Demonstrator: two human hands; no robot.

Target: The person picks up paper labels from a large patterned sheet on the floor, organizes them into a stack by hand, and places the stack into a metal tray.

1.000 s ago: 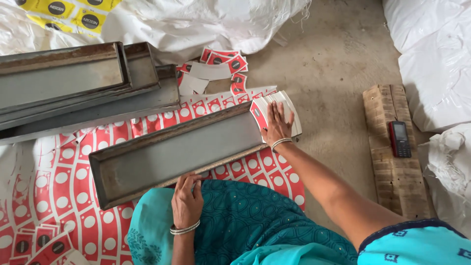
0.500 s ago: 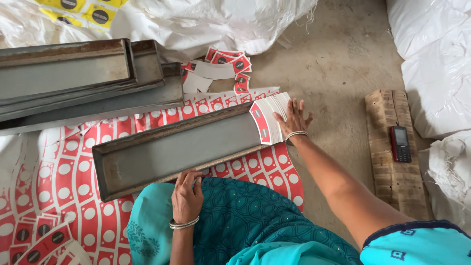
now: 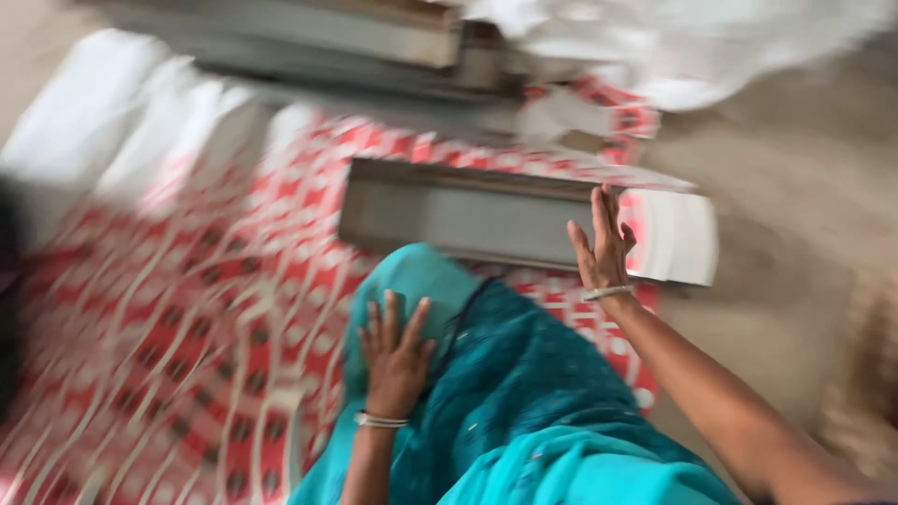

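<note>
The view is blurred by motion. A long grey metal tray (image 3: 468,215) lies across red-and-white printed sheets (image 3: 187,299) on the floor. My right hand (image 3: 601,245) is raised with fingers spread at the tray's right end, next to a pale card stack (image 3: 673,238) standing in that end; whether it touches is unclear. My left hand (image 3: 395,355) rests flat and open on my teal-clad knee (image 3: 505,374), below the tray's near edge. Neither hand holds anything.
More grey metal trays (image 3: 355,42) are stacked at the back. White sacks (image 3: 711,47) lie at the upper right. Bare concrete floor (image 3: 786,196) runs along the right side. A white cloth or sack (image 3: 103,122) lies at the upper left.
The camera has swung sharply left and blurred. My right hand has lifted off the card stack with fingers spread. My left hand has slid from the tray's edge onto my knee.
</note>
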